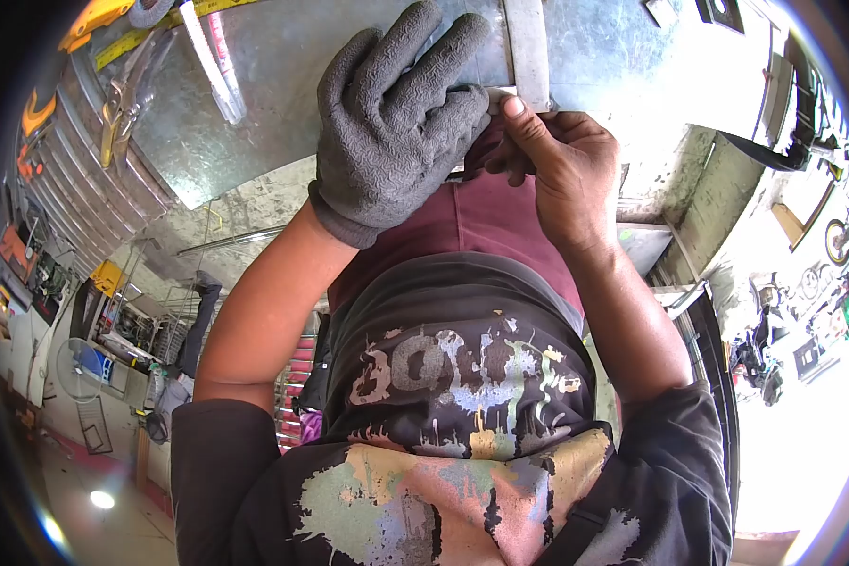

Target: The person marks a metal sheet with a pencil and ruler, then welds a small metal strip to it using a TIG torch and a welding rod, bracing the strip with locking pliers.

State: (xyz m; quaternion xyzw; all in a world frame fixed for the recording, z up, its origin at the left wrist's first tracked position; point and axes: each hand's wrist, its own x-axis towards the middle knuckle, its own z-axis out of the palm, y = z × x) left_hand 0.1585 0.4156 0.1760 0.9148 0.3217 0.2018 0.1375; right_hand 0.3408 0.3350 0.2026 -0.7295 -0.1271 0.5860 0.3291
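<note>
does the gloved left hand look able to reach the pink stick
Probably yes: only bare metal sheet seems to separate the gloved left hand from the pink stick.

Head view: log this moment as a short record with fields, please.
Item in hand: pale strip
Left hand: gloved hand, two fingers extended, others curled near the strip; contact unclear
Right hand: bare hand, thumb and fingers pinching the strip's near end
Surface: metal sheet
Clothing: dark printed shirt, maroon trousers
</note>
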